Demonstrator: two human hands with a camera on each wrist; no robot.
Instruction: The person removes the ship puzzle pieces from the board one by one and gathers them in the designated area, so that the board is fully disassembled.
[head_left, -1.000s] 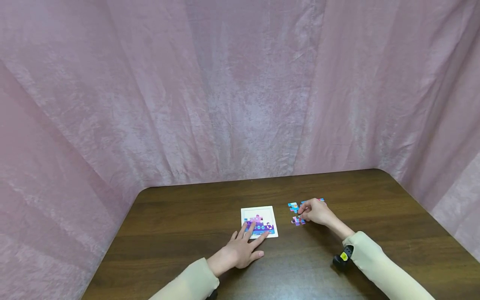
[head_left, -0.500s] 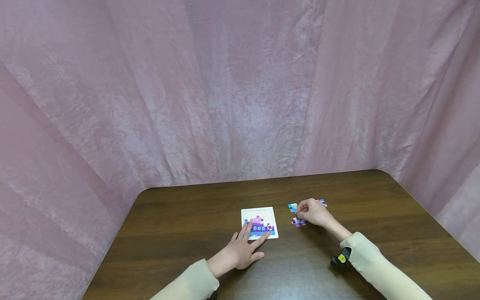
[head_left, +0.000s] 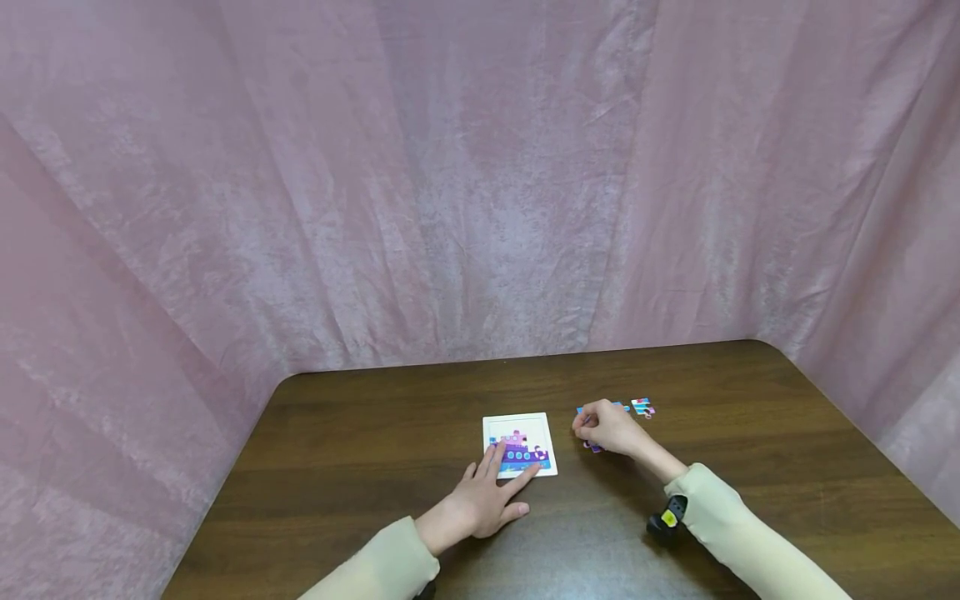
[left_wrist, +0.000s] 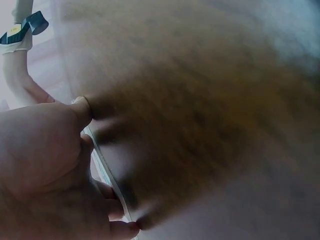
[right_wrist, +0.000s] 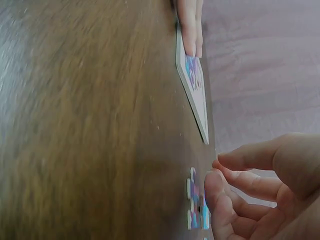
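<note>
Frame (head_left: pixel 513 417): flat, midway between the table's (head_left: pixel 360 450) left and right edges, partly filled.
Left hand (head_left: pixel 483 502): fingers spread, gripping nothing, resting on the near side, probably to steady it.
Pieces (head_left: pixel 642 407): right of it, toward the far right corner, apparently for easy reach.
Right hand (head_left: pixel 611 427): bent, tips close together over some; cannot tell whether pinching one.

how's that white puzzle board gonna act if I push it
The white puzzle board looks straight-edged, so probably stiff. Lying flat and low, it should slide rather than roll. The fitted pieces might shift, since the board is only partly filled.
</note>
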